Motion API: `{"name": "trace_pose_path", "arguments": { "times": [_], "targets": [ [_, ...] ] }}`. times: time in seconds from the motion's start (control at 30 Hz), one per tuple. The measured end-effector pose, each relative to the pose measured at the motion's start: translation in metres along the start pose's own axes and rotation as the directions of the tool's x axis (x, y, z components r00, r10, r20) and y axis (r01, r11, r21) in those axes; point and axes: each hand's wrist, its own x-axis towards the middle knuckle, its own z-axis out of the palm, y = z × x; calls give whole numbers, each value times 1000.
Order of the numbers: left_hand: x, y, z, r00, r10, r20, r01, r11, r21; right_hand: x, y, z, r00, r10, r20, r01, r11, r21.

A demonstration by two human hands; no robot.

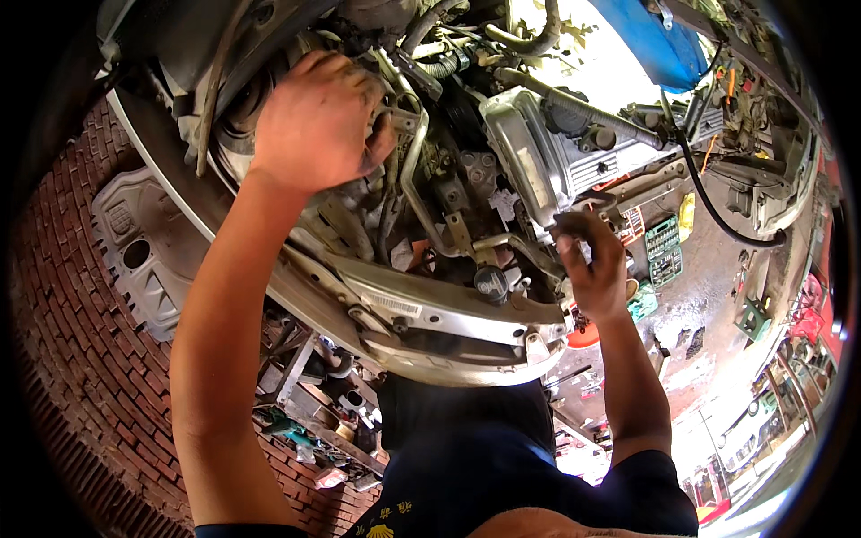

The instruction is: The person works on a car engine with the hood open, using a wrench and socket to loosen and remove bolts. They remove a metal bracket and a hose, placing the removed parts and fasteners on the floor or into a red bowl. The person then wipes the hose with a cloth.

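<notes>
My left hand [314, 125] is curled closed over the left part of a car's open engine bay, beside a dark hose [220, 85]. Its fingers bend down among the parts, and whatever they grip is hidden. Lower down on the right, my right hand [594, 273] has bent fingers and a thumb near the front end of the silver valve cover [529, 161]. A small dark spot shows at its fingertips; I cannot make out what it is. Between my hands run a bent metal pipe [413, 170] and a round black cap [490, 282].
The pale front crossmember [430, 309] curves before my body. A grey undertray-like panel [143, 251] lies on brick paving [67, 296] at left. On the right are a green socket set case [664, 251], a black hose [717, 215] and a blue cover [659, 45]. Loose parts lie below.
</notes>
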Motion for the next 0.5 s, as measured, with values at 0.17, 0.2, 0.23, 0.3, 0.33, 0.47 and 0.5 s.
{"name": "trace_pose_path", "arguments": {
  "times": [0.17,0.2,0.23,0.3,0.33,0.47,0.5],
  "targets": [
    [3,2,-6,998,-11,59,12,1000,-26,9,-11,-9,985,48,164,-49,999,1],
    [4,2,-7,997,-15,74,18,999,-31,10,-9,-8,985,49,165,-51,999,10],
    [6,3,-8,994,-27,102,31,999,-35,11,-7,-7,984,58,166,-63,998,27],
    [8,3,-8,994,-33,106,39,998,-54,14,-4,-7,983,71,167,-81,995,55],
    [9,3,-7,994,-40,105,49,996,-78,16,-2,-7,983,77,167,-90,994,68],
    [12,1,-10,988,-61,143,80,989,-128,19,-4,-10,984,71,161,-84,994,70],
    [15,2,-14,986,-73,150,93,987,-131,17,-1,-10,974,120,192,-142,985,103]
  ]
}}
